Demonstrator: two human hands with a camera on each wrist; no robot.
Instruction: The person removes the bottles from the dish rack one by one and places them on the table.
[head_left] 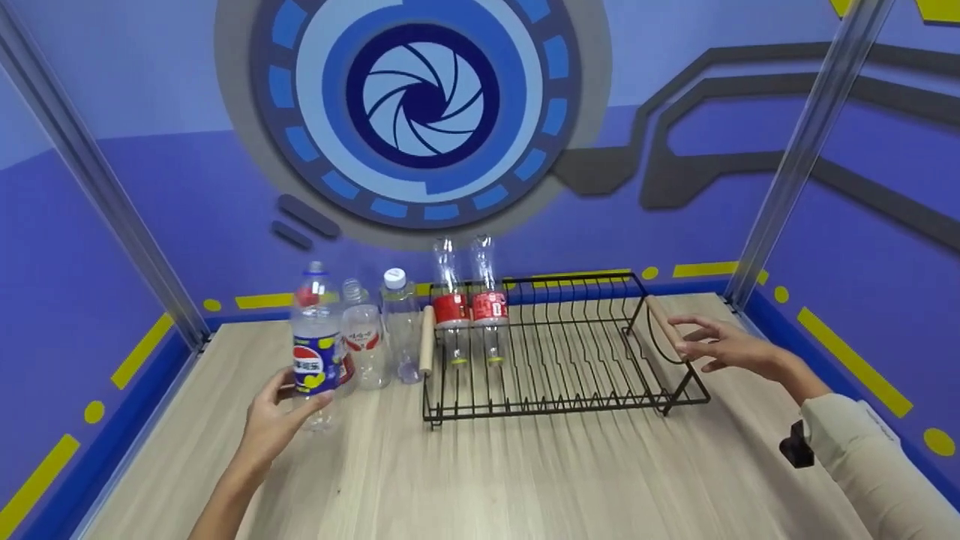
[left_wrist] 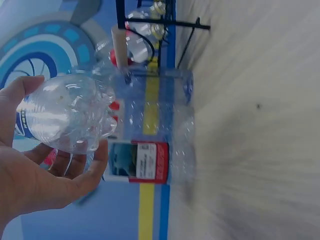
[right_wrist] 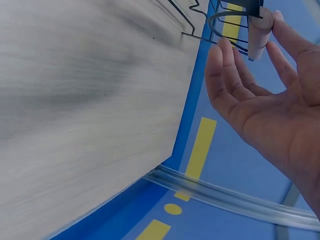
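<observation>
My left hand (head_left: pixel 281 412) grips a clear plastic bottle (head_left: pixel 315 360) with a blue Pepsi label, thumb on one side and fingers on the other. In the left wrist view the bottle's ridged base (left_wrist: pixel 102 117) is off the table. Just behind it stand a bottle with red and white print (head_left: pixel 365 341) and a plain bottle with a white cap (head_left: pixel 395 280); another red-labelled bottle (left_wrist: pixel 150 162) is partly hidden in the head view. My right hand (head_left: pixel 724 346) is at the wooden handle (right_wrist: pixel 257 37) of a black wire rack (head_left: pixel 562 409), fingers loosely bent around it.
Two red-labelled bottles (head_left: pixel 489 307) stand in the rack's left end, yellow rings at their lower ends. A second wooden handle (head_left: pixel 427 341) is on the rack's left side. Blue printed walls (head_left: pixel 172 225) and metal posts (head_left: pixel 795 150) enclose the wood-grain table (head_left: pixel 525 480).
</observation>
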